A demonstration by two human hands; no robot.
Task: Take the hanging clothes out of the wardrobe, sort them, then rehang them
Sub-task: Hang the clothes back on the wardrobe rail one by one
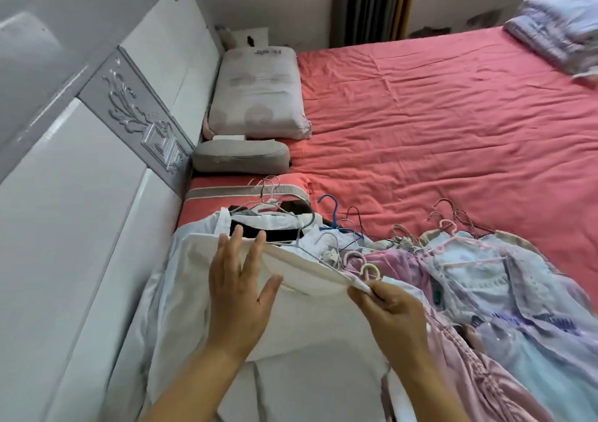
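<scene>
- Right hand (385,305) pinches the white garment (307,311) by its hanger's green hook (370,271)
- Left hand (239,279) spread flat on its far-left shoulder; hanger runs left-right between them

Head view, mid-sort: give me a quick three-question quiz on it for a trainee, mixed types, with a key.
1. True or false: the left hand lies with straight fingers on the white fabric garment.
2. Multiple choice: the right hand pinches
A. the bright blue plastic hanger
B. the white garment's edge, near the pale green hanger hook
C. the grey cushion
3. Fill in: the clothes lie on a bed with a ____ sheet.

Key: 1 true; 2 B; 3 red (coral red).
</scene>
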